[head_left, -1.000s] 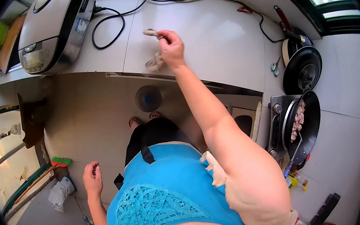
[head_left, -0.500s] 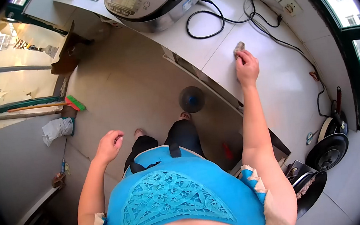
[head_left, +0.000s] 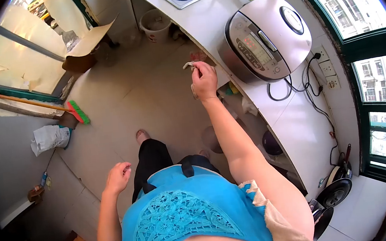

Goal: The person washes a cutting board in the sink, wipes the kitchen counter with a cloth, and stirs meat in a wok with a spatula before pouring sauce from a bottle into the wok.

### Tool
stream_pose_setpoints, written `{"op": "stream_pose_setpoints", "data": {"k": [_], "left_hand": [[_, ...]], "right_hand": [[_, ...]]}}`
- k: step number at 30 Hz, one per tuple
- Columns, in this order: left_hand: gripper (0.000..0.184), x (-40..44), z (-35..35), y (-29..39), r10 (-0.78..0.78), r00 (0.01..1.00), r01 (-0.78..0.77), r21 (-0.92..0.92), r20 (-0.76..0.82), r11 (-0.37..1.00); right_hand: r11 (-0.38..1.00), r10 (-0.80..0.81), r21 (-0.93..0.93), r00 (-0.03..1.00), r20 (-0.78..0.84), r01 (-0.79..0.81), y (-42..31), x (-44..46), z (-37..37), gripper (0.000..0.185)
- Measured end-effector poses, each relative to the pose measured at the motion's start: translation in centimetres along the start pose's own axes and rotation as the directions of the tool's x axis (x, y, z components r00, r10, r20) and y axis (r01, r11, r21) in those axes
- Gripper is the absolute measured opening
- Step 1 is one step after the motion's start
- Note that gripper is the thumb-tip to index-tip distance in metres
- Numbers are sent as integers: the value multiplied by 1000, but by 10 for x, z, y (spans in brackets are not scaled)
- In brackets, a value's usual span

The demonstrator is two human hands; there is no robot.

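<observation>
The rag (head_left: 188, 65) is pinched in the right hand (head_left: 204, 79); how tightly the left hand (head_left: 118, 178) curls, I can't tell. Loose fingers could drop it on the floor (head_left: 125, 101).

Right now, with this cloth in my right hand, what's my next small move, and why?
I'd probably carry the cloth on toward the sink: your right hand holds it out over the floor, off the counter, and the sink lies ahead, just past the cooker.
</observation>
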State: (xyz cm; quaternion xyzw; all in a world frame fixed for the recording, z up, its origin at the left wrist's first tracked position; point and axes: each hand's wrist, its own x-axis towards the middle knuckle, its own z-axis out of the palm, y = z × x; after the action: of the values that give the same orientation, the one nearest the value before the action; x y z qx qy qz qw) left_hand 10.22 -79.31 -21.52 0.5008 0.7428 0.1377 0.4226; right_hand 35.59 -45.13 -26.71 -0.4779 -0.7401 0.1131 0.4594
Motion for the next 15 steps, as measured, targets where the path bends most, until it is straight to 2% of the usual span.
{"op": "stream_pose_setpoints", "data": {"k": [1,2,6,8,9,12,13,15], "left_hand": [[17,13,-17,-17,8,1000,-8,-1,-2,1000],[17,20,-32,-33,9,999,-11,-37,-41,999],[16,53,-109,-66,-18,985,-7,-145,-170,989],[16,64,-142,-77,-38,985,13,-144,-171,990],[16,73,-157,-83,-35,986,16,-118,-163,993],[15,105,-187,-93,6,991,-9,-19,-136,1000],[15,119,-196,-93,24,992,-22,18,-126,1000],[15,150,-210,-85,21,995,-23,-12,-98,1000]], "right_hand": [[997,35,73,999,-15,-34,-15,21,20,15],[997,34,68,998,-60,-30,-27,44,35,14],[984,82,-134,966,-247,-118,-19,136,76,13],[942,211,-163,896,-390,-293,5,162,88,14],[896,333,-152,857,-393,-418,19,169,92,19],[568,570,-445,721,-394,-692,31,181,116,26],[501,662,-412,644,-383,-761,31,185,123,32],[519,592,-422,669,-450,-743,42,205,136,32]]}}
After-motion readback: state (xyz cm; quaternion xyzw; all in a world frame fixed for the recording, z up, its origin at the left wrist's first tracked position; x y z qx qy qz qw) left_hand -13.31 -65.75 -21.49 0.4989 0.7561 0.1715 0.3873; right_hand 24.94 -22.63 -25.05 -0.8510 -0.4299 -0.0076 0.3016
